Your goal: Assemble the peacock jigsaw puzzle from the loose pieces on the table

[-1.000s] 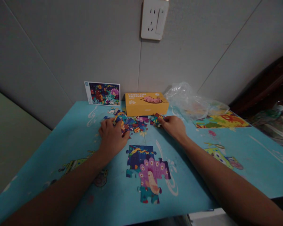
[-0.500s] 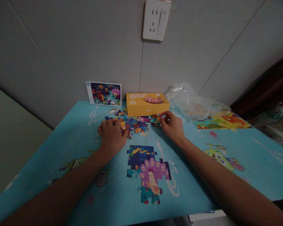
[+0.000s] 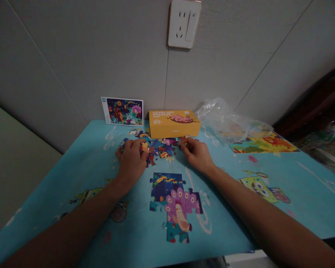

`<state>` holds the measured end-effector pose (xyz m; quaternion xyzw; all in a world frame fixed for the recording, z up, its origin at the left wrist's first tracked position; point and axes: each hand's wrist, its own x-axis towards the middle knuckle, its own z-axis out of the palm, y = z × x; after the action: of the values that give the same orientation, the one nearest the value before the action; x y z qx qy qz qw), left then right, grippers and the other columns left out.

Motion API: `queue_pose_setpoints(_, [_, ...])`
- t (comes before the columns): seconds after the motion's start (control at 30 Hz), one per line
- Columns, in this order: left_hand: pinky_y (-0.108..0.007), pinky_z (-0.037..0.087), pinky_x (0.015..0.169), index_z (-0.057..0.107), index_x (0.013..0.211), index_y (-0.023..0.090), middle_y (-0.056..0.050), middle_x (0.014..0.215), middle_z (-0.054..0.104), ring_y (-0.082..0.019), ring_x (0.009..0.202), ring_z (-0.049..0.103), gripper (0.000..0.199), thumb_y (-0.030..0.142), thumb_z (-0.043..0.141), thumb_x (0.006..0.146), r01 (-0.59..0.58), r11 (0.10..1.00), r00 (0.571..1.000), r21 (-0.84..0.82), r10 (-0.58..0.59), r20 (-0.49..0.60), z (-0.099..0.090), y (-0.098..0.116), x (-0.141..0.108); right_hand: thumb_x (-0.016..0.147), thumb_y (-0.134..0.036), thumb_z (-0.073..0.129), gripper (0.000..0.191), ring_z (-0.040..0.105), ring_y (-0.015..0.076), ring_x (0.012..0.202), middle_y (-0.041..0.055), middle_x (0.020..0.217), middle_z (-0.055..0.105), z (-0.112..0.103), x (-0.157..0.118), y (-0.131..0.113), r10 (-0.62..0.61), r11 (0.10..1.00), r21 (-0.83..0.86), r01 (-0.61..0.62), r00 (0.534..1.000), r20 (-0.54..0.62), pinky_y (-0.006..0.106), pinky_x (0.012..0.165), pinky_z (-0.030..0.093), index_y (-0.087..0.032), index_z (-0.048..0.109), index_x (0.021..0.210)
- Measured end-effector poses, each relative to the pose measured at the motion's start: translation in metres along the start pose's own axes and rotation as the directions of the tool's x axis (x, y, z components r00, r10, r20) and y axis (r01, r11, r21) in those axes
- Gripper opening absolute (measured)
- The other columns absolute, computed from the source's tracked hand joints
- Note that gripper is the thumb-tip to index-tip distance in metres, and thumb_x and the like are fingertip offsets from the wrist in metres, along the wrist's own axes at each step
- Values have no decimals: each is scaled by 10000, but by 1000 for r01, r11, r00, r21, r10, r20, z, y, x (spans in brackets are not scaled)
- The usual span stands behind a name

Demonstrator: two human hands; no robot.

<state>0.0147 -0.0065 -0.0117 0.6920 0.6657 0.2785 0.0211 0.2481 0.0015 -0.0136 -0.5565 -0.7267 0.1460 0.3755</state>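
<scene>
Loose puzzle pieces (image 3: 156, 146) lie in a pile in front of the yellow box. Over the pile's left side is my left hand (image 3: 131, 158), fingers curled around a puzzle piece with orange on it. My right hand (image 3: 195, 154) is at the pile's right end, thumb and forefinger pinched at a puzzle piece mostly hidden by the fingers. Nearer to me, between my forearms, lies a joined puzzle section (image 3: 181, 203) showing a purple peacock and a dark blue top part.
Behind the pile stands a yellow puzzle box (image 3: 174, 124). A picture card (image 3: 124, 111) leans on the wall to its left. On the right, a clear plastic bag (image 3: 226, 121) partly covers a colourful sheet (image 3: 268, 144). The tablecloth (image 3: 72, 230) is blue.
My right hand has shifted slightly left and closer to me at the pile's right end. The left hand has moved slightly left, with its fingers still on the pieces.
</scene>
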Motion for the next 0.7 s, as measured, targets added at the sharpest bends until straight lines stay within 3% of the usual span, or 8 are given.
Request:
queue_pose_setpoints(0.2, [-455,460,906,625,1057,187,-76,1006,616,-245,937,615,252,106,555,828,-69,974,980,-214,25,-200,0,-4,3,846,-254,521,167,414,103,496,-44,560,484,3,-1,-1,-42,998,59,38,997,67,258,537,312,-160,642,914])
queue_pose_setpoints(0.37, [-366,504,824,593,1043,187,-48,969,607,-196,877,608,216,102,545,850,-342,881,910,-328,224,-349,-3,-3,1,871,-320,550,219,397,97,491,-52,544,469,1,-4,-7,-69,993,102,57,991,119,254,524,308,-153,656,966])
queue_pose_setpoints(0.47, [-317,507,814,580,1029,194,-36,968,605,-172,895,599,185,94,542,878,-525,763,843,-377,406,-352,-5,2,-4,879,-387,570,279,391,89,477,-60,544,460,0,-7,-15,-137,977,192,92,962,237,243,501,297,-152,648,1008])
queue_pose_setpoints(0.53, [-303,505,820,579,1047,196,-31,956,604,-162,894,600,195,86,549,888,-583,701,812,-410,488,-320,-5,5,-7,885,-397,563,259,383,83,472,-64,540,446,0,-10,-19,-199,964,233,130,932,304,237,496,291,-158,639,946])
queue_pose_setpoints(0.7, [-321,499,855,570,1124,195,-43,995,631,-177,939,610,272,84,592,876,-592,683,805,-428,532,-264,-2,5,-9,911,-368,495,279,340,79,485,-61,530,399,4,-12,-19,-211,961,241,134,920,331,233,487,258,-176,540,713])
